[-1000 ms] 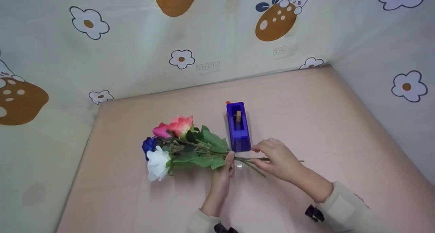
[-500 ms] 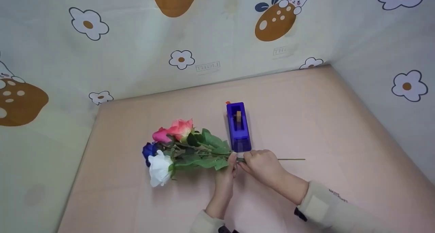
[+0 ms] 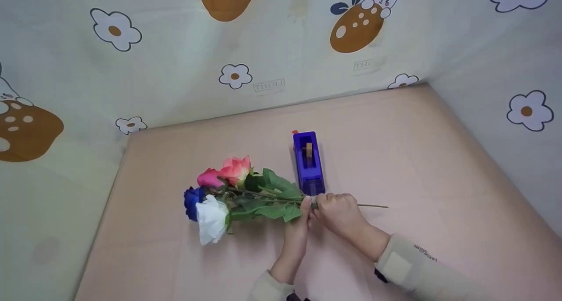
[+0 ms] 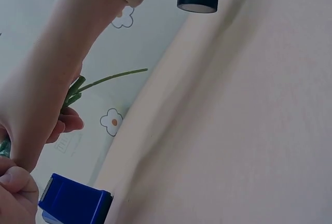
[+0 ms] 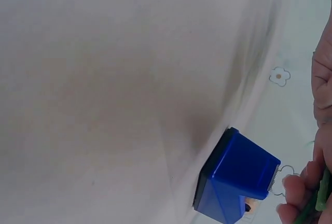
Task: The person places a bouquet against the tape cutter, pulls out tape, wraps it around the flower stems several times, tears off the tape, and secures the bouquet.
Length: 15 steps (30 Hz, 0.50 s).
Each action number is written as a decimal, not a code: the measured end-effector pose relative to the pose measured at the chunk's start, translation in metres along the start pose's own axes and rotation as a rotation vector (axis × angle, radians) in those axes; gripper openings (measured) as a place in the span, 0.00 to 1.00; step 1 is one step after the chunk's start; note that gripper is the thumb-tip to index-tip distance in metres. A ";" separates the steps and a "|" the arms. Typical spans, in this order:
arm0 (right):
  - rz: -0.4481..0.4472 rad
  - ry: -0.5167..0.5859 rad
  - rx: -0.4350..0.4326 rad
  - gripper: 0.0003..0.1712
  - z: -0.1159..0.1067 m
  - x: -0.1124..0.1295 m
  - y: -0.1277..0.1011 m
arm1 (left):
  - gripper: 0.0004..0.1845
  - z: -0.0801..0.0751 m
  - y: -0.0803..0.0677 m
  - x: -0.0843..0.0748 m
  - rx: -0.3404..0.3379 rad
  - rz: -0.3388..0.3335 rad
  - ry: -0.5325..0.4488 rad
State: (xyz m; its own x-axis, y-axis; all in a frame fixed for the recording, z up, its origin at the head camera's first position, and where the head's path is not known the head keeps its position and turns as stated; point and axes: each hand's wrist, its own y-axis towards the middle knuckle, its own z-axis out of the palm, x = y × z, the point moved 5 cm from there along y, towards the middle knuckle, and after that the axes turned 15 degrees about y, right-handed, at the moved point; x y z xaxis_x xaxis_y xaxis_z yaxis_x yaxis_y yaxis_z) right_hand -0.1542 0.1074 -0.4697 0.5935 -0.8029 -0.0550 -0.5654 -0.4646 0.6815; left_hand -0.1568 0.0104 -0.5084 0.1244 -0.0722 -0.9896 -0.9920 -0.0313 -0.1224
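A bunch of roses lies sideways in the head view, with a white rose (image 3: 212,220), a blue rose (image 3: 193,203), a magenta rose (image 3: 210,178) and a coral rose (image 3: 236,169) to the left. My left hand (image 3: 298,230) grips the stems just below the green leaves (image 3: 281,189). Right beside it, my right hand (image 3: 340,214) has its fingers curled round the lower stems. One long stem (image 3: 373,205) sticks out past the right hand. Something clear, perhaps tape, shows between the hands, too small to tell.
Just beyond the hands stands a blue tape dispenser (image 3: 309,165) with a small roll inside, its near end close to the right hand's knuckles. The pinkish table (image 3: 439,169) is bounded by a patterned curtain (image 3: 175,63) at the back and sides.
The right hand has moved left from the stem ends and now grips the stems against the left hand. The flower heads have dropped slightly toward the person. The dispenser has stayed put.
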 end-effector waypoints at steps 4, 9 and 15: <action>0.107 0.181 0.120 0.20 0.001 -0.006 0.002 | 0.13 -0.001 0.000 -0.002 0.020 0.013 0.025; 0.435 0.752 0.570 0.10 0.000 -0.025 0.005 | 0.13 -0.003 0.000 -0.001 0.075 0.027 0.018; 0.823 1.306 0.928 0.26 0.008 -0.047 0.003 | 0.15 -0.003 0.000 0.002 0.110 0.020 0.037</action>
State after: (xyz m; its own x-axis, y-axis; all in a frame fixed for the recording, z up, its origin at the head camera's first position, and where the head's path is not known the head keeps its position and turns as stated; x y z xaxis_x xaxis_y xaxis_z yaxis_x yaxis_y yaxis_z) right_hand -0.1880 0.1405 -0.4706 -0.2145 -0.3428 0.9146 -0.7479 -0.5446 -0.3796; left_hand -0.1564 0.0076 -0.5102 0.1037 -0.1089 -0.9886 -0.9905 0.0795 -0.1126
